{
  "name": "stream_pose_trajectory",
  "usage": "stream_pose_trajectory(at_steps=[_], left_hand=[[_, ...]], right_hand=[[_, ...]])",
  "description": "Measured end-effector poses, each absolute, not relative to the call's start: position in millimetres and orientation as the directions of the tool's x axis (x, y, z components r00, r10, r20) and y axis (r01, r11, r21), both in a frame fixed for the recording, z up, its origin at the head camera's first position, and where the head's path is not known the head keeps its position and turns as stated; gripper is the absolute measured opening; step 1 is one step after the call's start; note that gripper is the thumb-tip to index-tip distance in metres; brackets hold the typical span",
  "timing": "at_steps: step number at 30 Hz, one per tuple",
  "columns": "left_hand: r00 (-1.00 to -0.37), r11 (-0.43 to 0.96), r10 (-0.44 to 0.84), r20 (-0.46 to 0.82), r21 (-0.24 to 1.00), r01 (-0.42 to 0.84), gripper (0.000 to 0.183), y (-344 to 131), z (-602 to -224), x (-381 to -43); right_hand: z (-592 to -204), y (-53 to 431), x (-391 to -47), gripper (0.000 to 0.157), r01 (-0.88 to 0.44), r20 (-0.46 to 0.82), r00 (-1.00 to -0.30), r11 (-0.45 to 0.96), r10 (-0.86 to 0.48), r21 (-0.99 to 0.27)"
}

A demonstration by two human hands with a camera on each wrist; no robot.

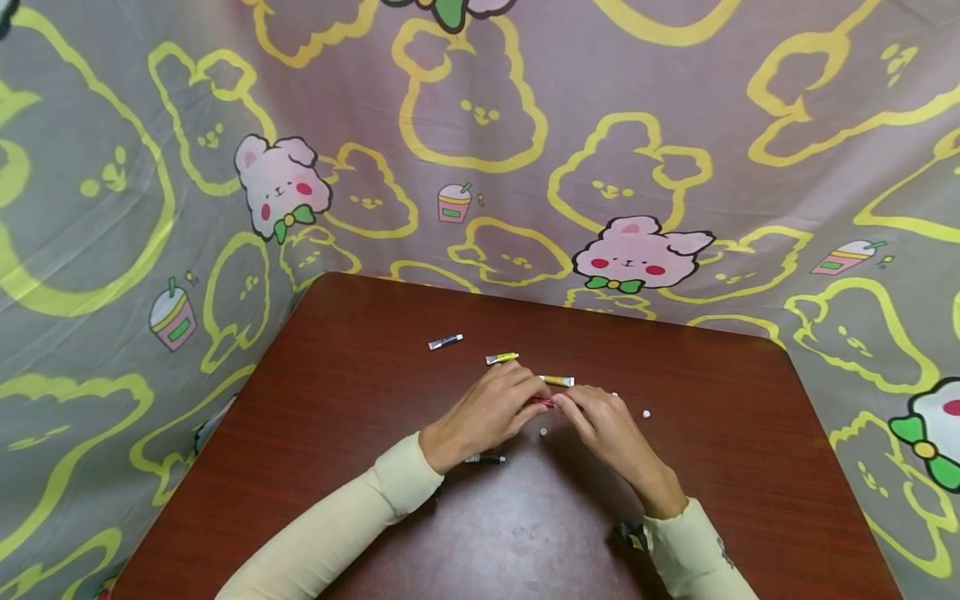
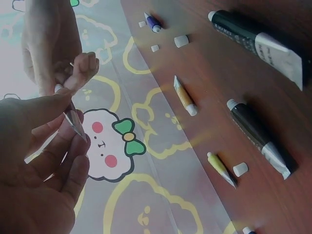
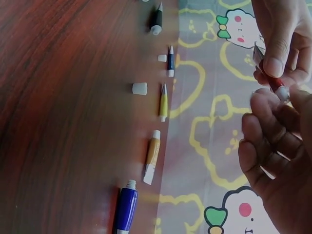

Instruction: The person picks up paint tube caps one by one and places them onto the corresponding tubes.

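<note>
Over the table, both hands meet at a small red paint tube [image 3: 275, 82]. My left hand [image 1: 491, 408] grips its body between thumb and fingers, with the flat silver tail [image 2: 74, 123] sticking out. At the other end my right hand [image 1: 607, 425] pinches the white cap [image 3: 283, 94] of that tube. On the table beyond the hands lie an ochre tube [image 1: 557, 381], a yellow tube [image 1: 502, 358] and a dark blue tube [image 1: 446, 342]. A black tube [image 1: 491, 459] lies beside my left wrist.
Loose white caps lie about, one cap [image 1: 543, 432] below the hands and another cap [image 1: 647, 414] to their right. A violet-blue tube [image 3: 126, 207] shows a bare threaded neck. The brown table [image 1: 360, 333] ends at a patterned cloth [image 1: 510, 208] behind.
</note>
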State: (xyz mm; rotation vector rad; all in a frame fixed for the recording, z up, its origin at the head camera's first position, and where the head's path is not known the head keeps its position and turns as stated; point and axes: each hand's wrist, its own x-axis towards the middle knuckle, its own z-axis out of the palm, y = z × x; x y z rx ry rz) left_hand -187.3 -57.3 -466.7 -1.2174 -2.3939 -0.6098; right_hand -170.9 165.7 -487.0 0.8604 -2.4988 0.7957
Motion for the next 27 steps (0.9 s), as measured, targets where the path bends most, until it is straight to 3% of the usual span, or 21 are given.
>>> stream_pose_trajectory(at_steps=[3, 10, 18, 27], left_hand=[[-0.552, 0.533, 0.655, 0.516, 0.202, 0.822, 0.012, -57.0, -467.1, -186.9], [-0.566, 0.537, 0.651, 0.506, 0.219, 0.814, 0.01, -57.2, -468.9, -187.1], [-0.565, 0.534, 0.656, 0.5, 0.222, 0.816, 0.011, -54.8, -468.9, -187.9], [-0.512, 0.52, 0.668, 0.54, 0.153, 0.84, 0.01, -52.5, -469.7, -189.0]], right_hand=[[-486.7, 166.0, -169.7, 0.008, -0.633, 0.498, -0.758, 0.659, -0.42, -0.407], [-484.6, 169.7, -169.5, 0.027, -0.666, 0.526, -0.736, 0.598, -0.426, -0.446], [-483.7, 172.5, -169.2, 0.02, -0.682, 0.541, -0.718, 0.6, -0.438, -0.419], [-485.3, 174.8, -170.7, 0.013, -0.702, 0.559, -0.694, 0.601, -0.454, -0.383]])
